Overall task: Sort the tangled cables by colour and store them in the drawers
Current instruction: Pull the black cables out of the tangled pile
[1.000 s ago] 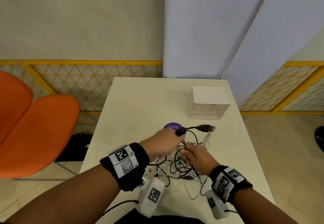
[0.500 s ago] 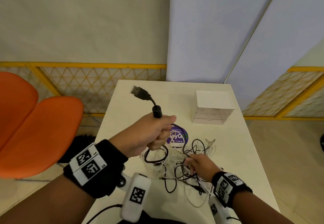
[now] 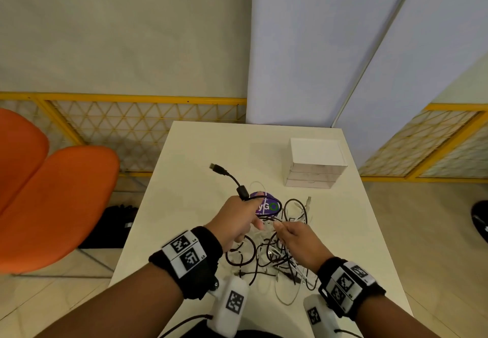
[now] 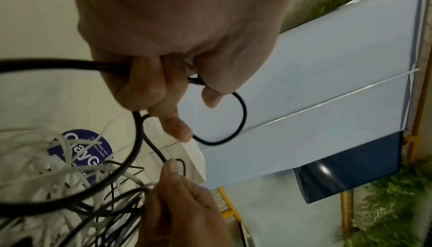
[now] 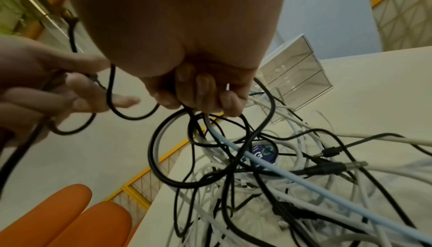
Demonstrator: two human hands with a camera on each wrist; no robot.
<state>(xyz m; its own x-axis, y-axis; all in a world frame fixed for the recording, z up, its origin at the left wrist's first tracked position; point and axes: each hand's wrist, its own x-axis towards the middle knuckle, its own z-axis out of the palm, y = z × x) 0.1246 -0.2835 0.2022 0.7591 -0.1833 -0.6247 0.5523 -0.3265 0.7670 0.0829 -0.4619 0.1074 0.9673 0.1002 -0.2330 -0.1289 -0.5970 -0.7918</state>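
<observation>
Now the left hand, gripping the black USB cable, has dropped from its raised position half a second ago to just above the cable tangle at table centre, plug pointing toward 11 o'clock. Right hand clutches tangled strands. The drawer unit sits at 1 o'clock.
</observation>
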